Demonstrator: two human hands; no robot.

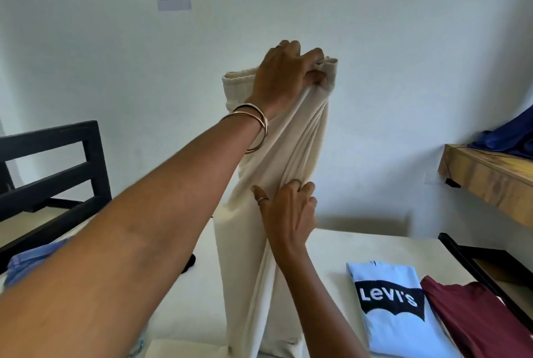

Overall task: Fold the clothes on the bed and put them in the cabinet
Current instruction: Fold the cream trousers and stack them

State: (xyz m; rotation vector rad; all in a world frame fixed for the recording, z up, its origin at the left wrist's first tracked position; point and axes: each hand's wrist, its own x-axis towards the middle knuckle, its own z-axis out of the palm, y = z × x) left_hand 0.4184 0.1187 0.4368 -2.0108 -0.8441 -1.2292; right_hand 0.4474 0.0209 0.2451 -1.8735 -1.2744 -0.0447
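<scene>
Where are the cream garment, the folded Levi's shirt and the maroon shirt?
cream garment (pixel 291 138), head view, hanging ribbed middle.
Levi's shirt (pixel 389 297), head view, black logo.
maroon shirt (pixel 473 317), head view, folded front.

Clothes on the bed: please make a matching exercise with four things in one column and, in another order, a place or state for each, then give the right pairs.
Things:
1. cream ribbed knit garment
2. light blue folded T-shirt with black logo
3. maroon garment
4. dark blue cloth

Places or states:
A. on the wooden shelf
B. held up by the left hand, touched lower by the right hand
C. at the right edge of the bed
D. folded, between 1 and 3

Pairs: 1-B, 2-D, 3-C, 4-A
</scene>
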